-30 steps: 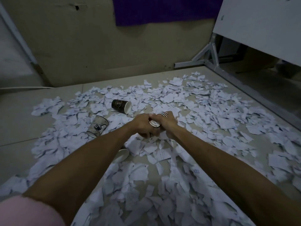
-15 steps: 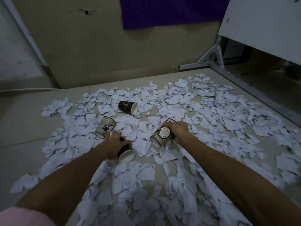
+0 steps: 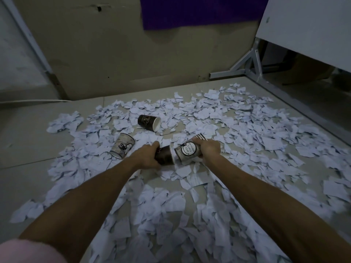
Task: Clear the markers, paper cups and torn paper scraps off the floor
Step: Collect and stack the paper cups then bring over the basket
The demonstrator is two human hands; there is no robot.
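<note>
My left hand (image 3: 147,155) grips a dark brown paper cup (image 3: 166,155) held on its side just above the floor. My right hand (image 3: 208,148) holds a grey printed cup (image 3: 187,151), which looks like a nested stack with a striped rim behind my fingers; its mouth faces the dark cup's mouth, almost touching. Two more cups lie on their sides on the floor: a pale patterned cup (image 3: 123,145) to the left and a dark cup (image 3: 149,122) farther back. Torn white paper scraps (image 3: 247,133) cover the floor all around. No markers are visible.
A beige wall (image 3: 133,54) rises behind the mess, with a purple sheet (image 3: 199,10) hanging on it. A white board on a grey metal stand (image 3: 252,65) occupies the right, its base rail (image 3: 303,111) running along the scraps' edge. Bare tile (image 3: 22,139) lies left.
My left hand has lifted the dark cup off the floor and brought it right, up to the mouth of the cup in my right hand. One second ago both hands were together.
</note>
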